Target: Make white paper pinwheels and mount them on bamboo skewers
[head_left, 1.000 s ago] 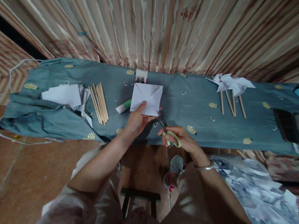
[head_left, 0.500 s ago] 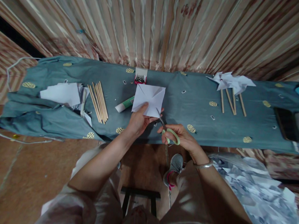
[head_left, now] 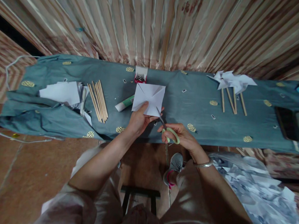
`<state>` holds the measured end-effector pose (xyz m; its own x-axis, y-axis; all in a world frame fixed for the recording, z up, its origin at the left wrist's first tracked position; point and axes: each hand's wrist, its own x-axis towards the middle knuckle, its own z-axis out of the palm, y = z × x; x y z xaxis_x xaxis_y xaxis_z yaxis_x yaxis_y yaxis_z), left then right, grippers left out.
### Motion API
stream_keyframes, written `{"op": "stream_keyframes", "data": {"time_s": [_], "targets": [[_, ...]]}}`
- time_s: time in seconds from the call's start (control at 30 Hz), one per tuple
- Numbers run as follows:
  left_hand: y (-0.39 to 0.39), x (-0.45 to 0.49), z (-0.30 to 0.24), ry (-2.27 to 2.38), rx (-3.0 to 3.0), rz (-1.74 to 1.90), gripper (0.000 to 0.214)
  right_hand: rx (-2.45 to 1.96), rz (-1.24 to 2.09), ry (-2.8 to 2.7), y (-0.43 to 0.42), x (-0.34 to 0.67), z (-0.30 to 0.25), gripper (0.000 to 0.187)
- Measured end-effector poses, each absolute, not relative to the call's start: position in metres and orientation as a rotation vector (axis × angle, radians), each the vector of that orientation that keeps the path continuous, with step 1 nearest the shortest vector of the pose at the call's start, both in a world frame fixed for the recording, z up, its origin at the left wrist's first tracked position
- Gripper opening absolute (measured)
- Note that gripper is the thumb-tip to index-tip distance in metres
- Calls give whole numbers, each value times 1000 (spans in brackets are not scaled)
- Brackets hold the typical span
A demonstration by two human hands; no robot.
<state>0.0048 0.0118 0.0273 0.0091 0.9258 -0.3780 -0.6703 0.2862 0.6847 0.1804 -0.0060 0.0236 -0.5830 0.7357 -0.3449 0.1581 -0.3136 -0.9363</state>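
Note:
My left hand [head_left: 138, 120] pinches the lower edge of a white square of paper [head_left: 148, 97] with diagonal creases, held above a table under a teal cloth [head_left: 191, 104]. My right hand [head_left: 181, 136] grips green-handled scissors [head_left: 169, 130]. Their blades reach the paper's lower right corner. A green and white glue stick [head_left: 124, 103] lies just left of the paper. A small red box of pins [head_left: 140, 78] sits behind it.
A bundle of wooden sticks [head_left: 98, 101] and a stack of white paper sheets [head_left: 60, 93] lie at the left. Finished white pinwheels on sticks [head_left: 232, 85] lie at the right. A dark phone [head_left: 287, 126] is at the far right. Paper scraps [head_left: 259, 191] cover the floor.
The scissors' blades have moved up and left to the paper's lower right corner. The paper has shifted slightly up and to the right.

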Motion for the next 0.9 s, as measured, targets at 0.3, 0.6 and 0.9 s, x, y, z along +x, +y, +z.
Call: {"op": "stream_keyframes", "data": {"time_s": [0.3,0.6,0.9], "targets": [[12,5,27,904,351,1286,42,-1118,1977,-1490,-5,180,20,48],[11,4,29,916,332,1279,43,-1078,2014,-1424,-4,179,18,40],[12,3,30,918,341,1281,41,-1088,2065,-1324,-3,180,9,40]]}}
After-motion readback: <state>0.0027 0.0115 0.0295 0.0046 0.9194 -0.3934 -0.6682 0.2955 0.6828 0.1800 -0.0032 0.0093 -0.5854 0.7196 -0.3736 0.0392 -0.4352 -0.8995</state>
